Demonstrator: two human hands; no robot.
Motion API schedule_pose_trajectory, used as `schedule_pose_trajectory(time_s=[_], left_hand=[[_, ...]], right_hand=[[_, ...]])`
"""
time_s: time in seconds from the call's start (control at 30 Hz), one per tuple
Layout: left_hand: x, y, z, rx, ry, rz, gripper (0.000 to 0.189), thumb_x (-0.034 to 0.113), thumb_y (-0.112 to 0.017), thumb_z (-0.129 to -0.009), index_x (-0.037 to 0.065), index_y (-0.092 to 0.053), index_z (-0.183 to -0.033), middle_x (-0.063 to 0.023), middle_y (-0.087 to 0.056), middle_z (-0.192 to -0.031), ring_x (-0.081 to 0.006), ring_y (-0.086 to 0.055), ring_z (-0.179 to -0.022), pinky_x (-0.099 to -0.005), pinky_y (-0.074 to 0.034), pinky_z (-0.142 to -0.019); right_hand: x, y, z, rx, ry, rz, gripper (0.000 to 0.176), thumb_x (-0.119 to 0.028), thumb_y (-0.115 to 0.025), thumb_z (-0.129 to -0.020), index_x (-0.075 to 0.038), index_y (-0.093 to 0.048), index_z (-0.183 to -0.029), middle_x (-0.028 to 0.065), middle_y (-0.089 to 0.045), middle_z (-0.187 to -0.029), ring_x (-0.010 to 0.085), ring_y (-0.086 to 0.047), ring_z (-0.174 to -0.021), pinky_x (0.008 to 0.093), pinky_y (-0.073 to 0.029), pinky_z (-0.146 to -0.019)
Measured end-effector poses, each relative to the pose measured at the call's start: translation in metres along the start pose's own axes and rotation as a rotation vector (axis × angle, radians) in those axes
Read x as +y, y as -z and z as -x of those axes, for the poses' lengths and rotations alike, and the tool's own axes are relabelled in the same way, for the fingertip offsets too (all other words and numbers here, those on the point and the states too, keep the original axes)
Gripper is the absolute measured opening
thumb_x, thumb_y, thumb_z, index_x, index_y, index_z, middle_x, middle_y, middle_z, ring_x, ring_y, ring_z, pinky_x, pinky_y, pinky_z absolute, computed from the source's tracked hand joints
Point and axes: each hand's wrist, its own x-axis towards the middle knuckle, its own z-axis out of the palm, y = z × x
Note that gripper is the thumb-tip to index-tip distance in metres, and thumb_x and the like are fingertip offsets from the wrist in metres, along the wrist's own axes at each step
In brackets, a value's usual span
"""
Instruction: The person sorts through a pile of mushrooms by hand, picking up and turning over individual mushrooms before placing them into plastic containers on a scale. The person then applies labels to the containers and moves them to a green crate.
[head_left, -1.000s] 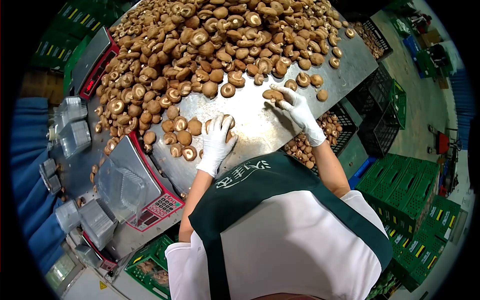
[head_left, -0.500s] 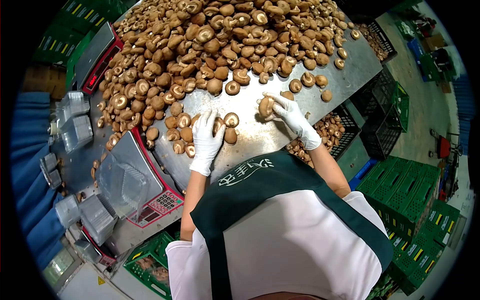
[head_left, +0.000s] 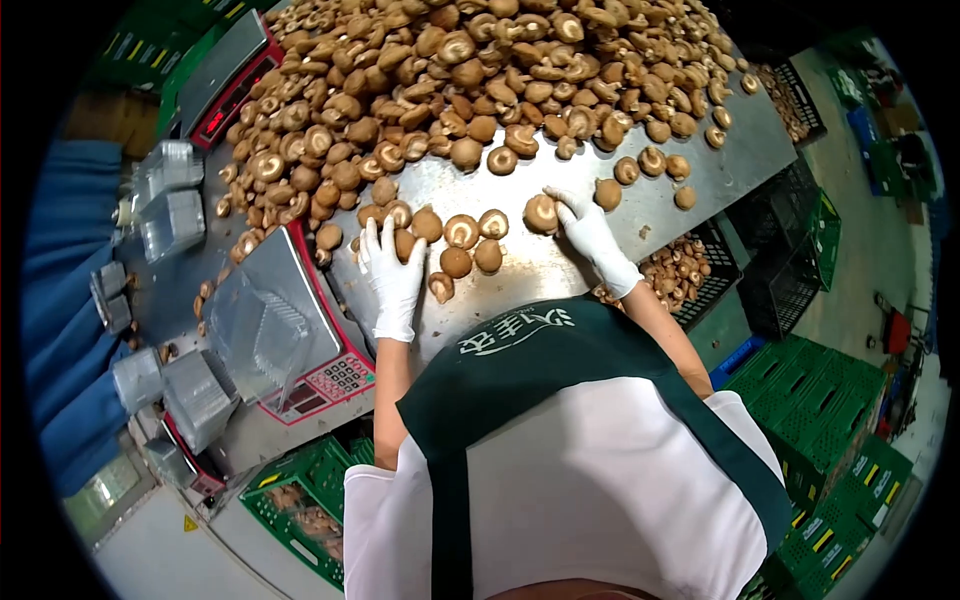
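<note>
Nearest you, at the left, the scale (head_left: pixel 335 380) carries a clear tray (head_left: pixel 262 325). Just beyond it your left hand (head_left: pixel 392 275) lies flat on the steel table (head_left: pixel 560 270) with its gloved fingers loosely spread. The fingertips rest over a brown mushroom (head_left: pixel 405 243) and grip nothing. Your right hand (head_left: pixel 590 232) is partly closed, thumb and fingertips pinching the right edge of a pale mushroom (head_left: pixel 541 212), which sits gills-up on the table. At the right, below the table edge, a crate (head_left: pixel 700 262) holds more mushrooms. Farther off, the pile (head_left: pixel 480 70) covers the table.
</note>
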Motion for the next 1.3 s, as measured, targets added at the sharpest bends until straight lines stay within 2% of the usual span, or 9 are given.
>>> schedule_pose_trajectory(time_s=[0.07, 0.2, 0.47, 0.53, 0.67, 0.77, 0.97, 1.13, 1.3], left_hand=[[0.003, 0.008, 0.008, -0.086, -0.013, -0.062, 0.073, 0.044, -0.069, -0.073, 0.016, -0.043, -0.136, -0.0159, -0.031, -0.145, -0.035, -0.024, -0.135, -0.0543, -0.013, -0.11], [0.004, 0.009, 0.033, -0.193, -0.124, -0.062, 0.07, 0.047, -0.067, -0.075, 0.018, -0.046, -0.135, -0.0152, -0.024, -0.148, -0.0331, -0.026, -0.135, -0.0586, -0.005, -0.109], [-0.011, 0.017, 0.049, -0.047, -0.11, -0.044, 0.063, 0.037, -0.07, -0.075, 0.014, -0.05, -0.13, -0.0148, -0.034, -0.143, -0.033, -0.032, -0.132, -0.0552, -0.016, -0.108], [-0.01, 0.018, 0.042, 0.007, -0.069, 0.033, 0.066, 0.037, -0.071, -0.074, 0.015, -0.048, -0.132, -0.0157, -0.034, -0.144, -0.0337, -0.029, -0.133, -0.0548, -0.017, -0.108], [-0.004, 0.011, 0.013, 0.054, -0.03, 0.065, 0.071, 0.041, -0.071, -0.073, 0.015, -0.045, -0.134, -0.0167, -0.03, -0.145, -0.0352, -0.025, -0.135, -0.0545, -0.016, -0.108], [-0.004, -0.004, -0.011, -0.03, 0.014, -0.212, 0.084, 0.058, -0.066, -0.069, 0.019, -0.04, -0.139, -0.0166, -0.026, -0.148, -0.0394, -0.021, -0.135, -0.0577, -0.012, -0.108], [0.005, 0.0, -0.005, -0.165, -0.065, -0.239, 0.08, 0.053, -0.067, -0.072, 0.023, -0.037, -0.14, -0.0117, -0.032, -0.145, -0.0367, -0.026, -0.134, -0.0605, -0.014, -0.106], [0.001, 0.008, 0.025, -0.114, -0.152, -0.075, 0.062, 0.036, -0.072, -0.073, 0.017, -0.052, -0.128, -0.0135, -0.041, -0.138, -0.031, -0.037, -0.128, -0.0558, -0.022, -0.104], [0.005, 0.012, 0.013, 0.003, -0.166, 0.037, 0.056, 0.034, -0.071, -0.074, 0.014, -0.055, -0.124, -0.0149, -0.045, -0.134, -0.0316, -0.041, -0.124, -0.0509, -0.027, -0.103]], right_hand=[[0.002, -0.013, 0.004, 0.07, 0.222, 0.592, 0.037, -0.023, -0.052, -0.093, -0.008, -0.053, -0.127, 0.019, -0.066, -0.105, 0.0291, -0.065, -0.093, 0.0327, -0.05, -0.08], [-0.018, -0.027, 0.014, -0.122, 0.135, 0.69, 0.042, -0.033, -0.056, -0.087, -0.01, -0.058, -0.122, 0.0223, -0.064, -0.103, 0.037, -0.062, -0.095, 0.039, -0.049, -0.087], [-0.034, -0.026, -0.027, 0.092, 0.311, 0.689, 0.034, -0.022, -0.058, -0.083, -0.008, -0.062, -0.113, 0.0174, -0.066, -0.1, 0.0342, -0.063, -0.092, 0.0383, -0.049, -0.084], [-0.041, -0.029, -0.048, 0.193, 0.533, 0.667, 0.036, -0.019, -0.063, -0.082, -0.006, -0.06, -0.115, 0.0175, -0.063, -0.11, 0.0331, -0.059, -0.104, 0.0367, -0.047, -0.09], [-0.066, -0.046, -0.092, 0.41, 0.578, 1.06, 0.058, -0.035, -0.065, -0.077, -0.009, -0.051, -0.127, 0.0241, -0.04, -0.137, 0.04, -0.043, -0.121, 0.0459, -0.038, -0.099], [-0.06, -0.072, -0.097, 0.296, 0.522, 1.204, 0.071, -0.043, -0.067, -0.076, -0.014, -0.041, -0.135, 0.0271, -0.032, -0.14, 0.0435, -0.034, -0.128, 0.0623, -0.029, -0.099], [-0.042, -0.08, -0.044, -0.005, 0.692, 1.177, 0.063, -0.035, -0.066, -0.077, -0.009, -0.045, -0.13, 0.0176, -0.05, -0.128, 0.0347, -0.042, -0.123, 0.0648, -0.027, -0.098], [-0.049, -0.068, -0.008, -0.248, 0.636, 0.837, 0.05, -0.021, -0.065, -0.079, -0.009, -0.052, -0.126, 0.0157, -0.048, -0.132, 0.0346, -0.047, -0.12, 0.0388, -0.041, -0.098], [-0.04, -0.053, -0.028, 0.025, 0.556, 0.558, 0.036, -0.018, -0.067, -0.082, -0.009, -0.061, -0.116, 0.0138, -0.06, -0.12, 0.0288, -0.057, -0.11, 0.0355, -0.044, -0.096]])
